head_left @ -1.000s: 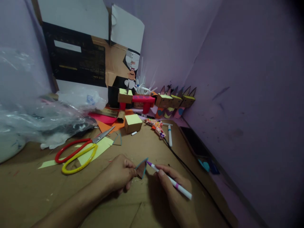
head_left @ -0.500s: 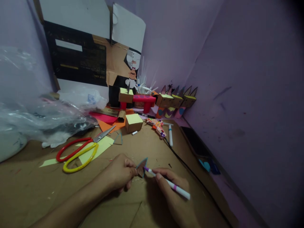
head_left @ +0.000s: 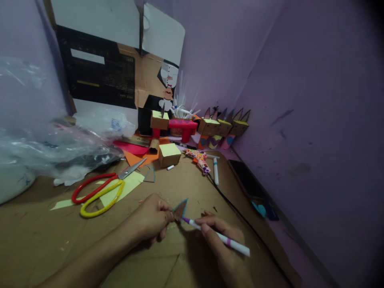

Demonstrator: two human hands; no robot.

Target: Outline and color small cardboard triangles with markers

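Observation:
My left hand pinches a small brown cardboard triangle by its lower left corner. Blue lines run along the triangle's edges, and its tip points up and to the right. In my right hand is a white marker pen with a purple tip, gripped like a pen. The purple tip is at the triangle's lower right edge; whether it touches cannot be told. A second triangle with a blue outline lies on the cardboard beyond my left hand.
Red-and-yellow-handled scissors lie on light green paper at left. Farther back are a small box, a patterned glue gun with a black cord, and a white marker. Cardboard animal figures stand by the wall; plastic bags fill the left.
My right hand and the marker have shifted a little right and down, so more of the triangle's face shows. The left hand keeps its pinch with hardly any movement.

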